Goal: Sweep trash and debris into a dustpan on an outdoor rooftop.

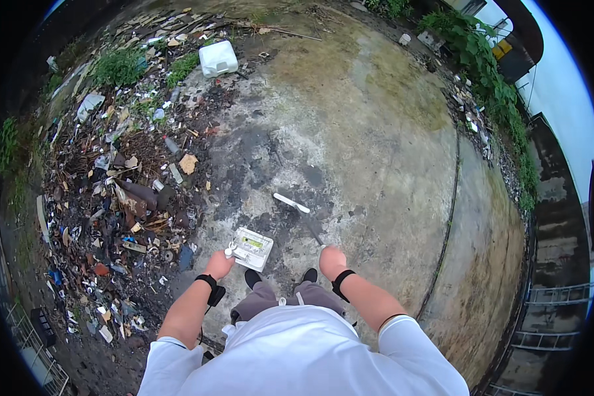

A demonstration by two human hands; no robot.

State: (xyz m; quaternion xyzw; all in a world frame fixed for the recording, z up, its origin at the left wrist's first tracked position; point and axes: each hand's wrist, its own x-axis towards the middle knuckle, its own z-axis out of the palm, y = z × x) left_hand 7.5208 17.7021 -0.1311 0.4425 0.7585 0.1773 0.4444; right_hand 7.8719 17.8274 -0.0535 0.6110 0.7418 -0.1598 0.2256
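My left hand [219, 265] is closed by the near left corner of a white, square, dustpan-like piece [261, 241]. That piece has a label with a green stripe on it, and a small white round part shows just above my fingers. How the two connect is partly hidden. My right hand [332, 261] is wrapped round the end of a thin grey stick [314, 231]. The stick runs forward to a narrow white bar-shaped head [292, 202], like a small broom, over the stained concrete. Both wrists wear black bands.
A wide heap of mixed rubbish [112, 211] covers the ground at left. A white lidded plastic box [218, 59] lies at its far edge. Stained concrete [383, 165] stretches ahead and right, with plants [495, 86] and a dark wall [561, 218] beyond. My feet stand close behind the white piece.
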